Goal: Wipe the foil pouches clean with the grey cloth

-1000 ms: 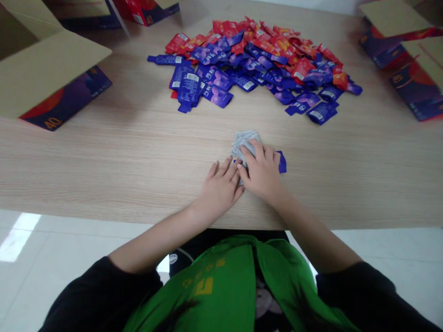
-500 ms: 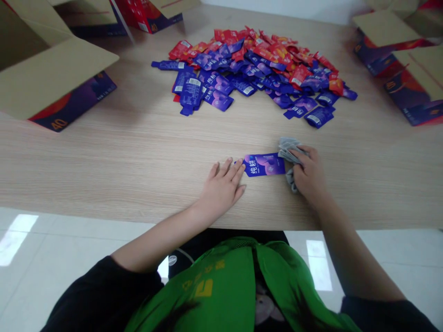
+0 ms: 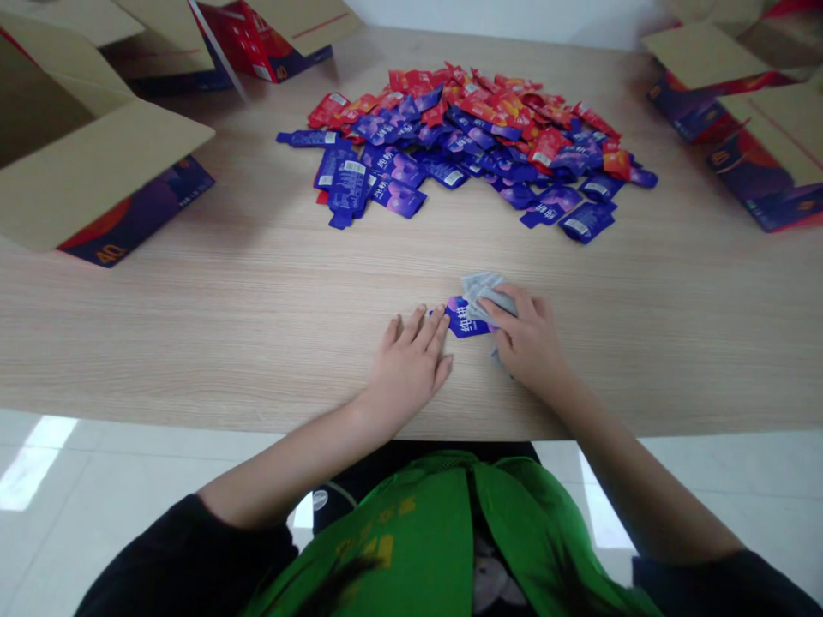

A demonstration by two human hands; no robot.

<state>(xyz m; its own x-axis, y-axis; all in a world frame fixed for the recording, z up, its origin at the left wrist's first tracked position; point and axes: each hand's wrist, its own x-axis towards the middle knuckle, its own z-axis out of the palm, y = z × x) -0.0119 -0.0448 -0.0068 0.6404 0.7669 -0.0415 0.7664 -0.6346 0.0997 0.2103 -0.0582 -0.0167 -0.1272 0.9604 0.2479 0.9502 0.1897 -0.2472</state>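
Observation:
A flat purple pouch (image 3: 461,320) lies on the table in front of me, its narrow spout end toward the left. My left hand (image 3: 410,358) rests flat, fingers stretched out, with the fingertips on that spout end. In my right hand (image 3: 528,334) is a bunched grey cloth (image 3: 483,293), pressed over the middle of the pouch. The cloth and fingers hide the pouch's right part. A bit of the cloth also shows below the right hand.
A heap of purple pouches (image 3: 399,167) and red pouches (image 3: 489,107) lies toward the back of the table (image 3: 244,326). Open cardboard boxes stand at the left (image 3: 141,206) and right (image 3: 765,184). The table's front edge runs close to my green apron (image 3: 424,531).
My right hand has slid the cloth leftward along the pouch, from its right end to its middle. My left hand stays at the spout end. The view has tilted slightly.

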